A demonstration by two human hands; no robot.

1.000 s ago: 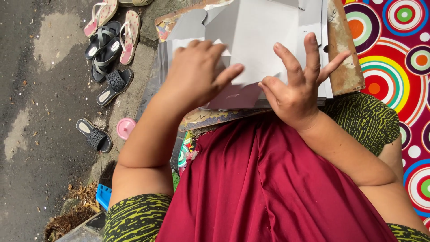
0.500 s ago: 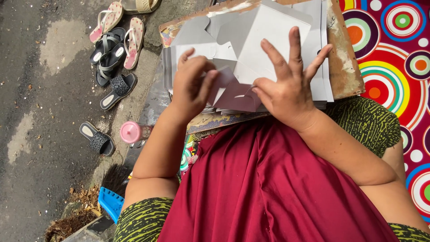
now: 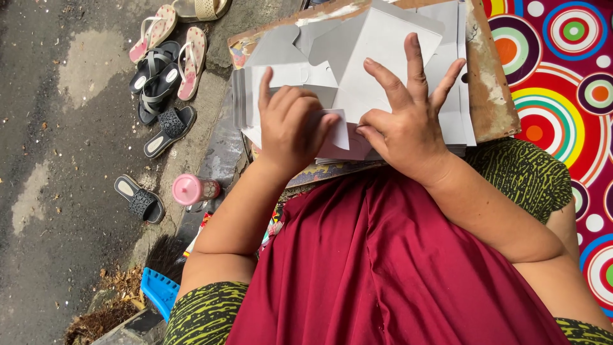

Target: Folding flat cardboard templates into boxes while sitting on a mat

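While my left hand [image 3: 290,124] is curling its fingers down on a small grey card flap [image 3: 336,130], my right hand [image 3: 405,124] is spreading flat to pin the stack of grey card cutouts [image 3: 377,48] steady. Everything is resting on a worn board [image 3: 488,96] serving as my worktop across my lap, with sandals [image 3: 159,73] lying on the pavement beside.

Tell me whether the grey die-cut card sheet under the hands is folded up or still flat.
Mostly flat: the grey die-cut card sheet lies spread on the stack, with only a small flap bent at the left hand.
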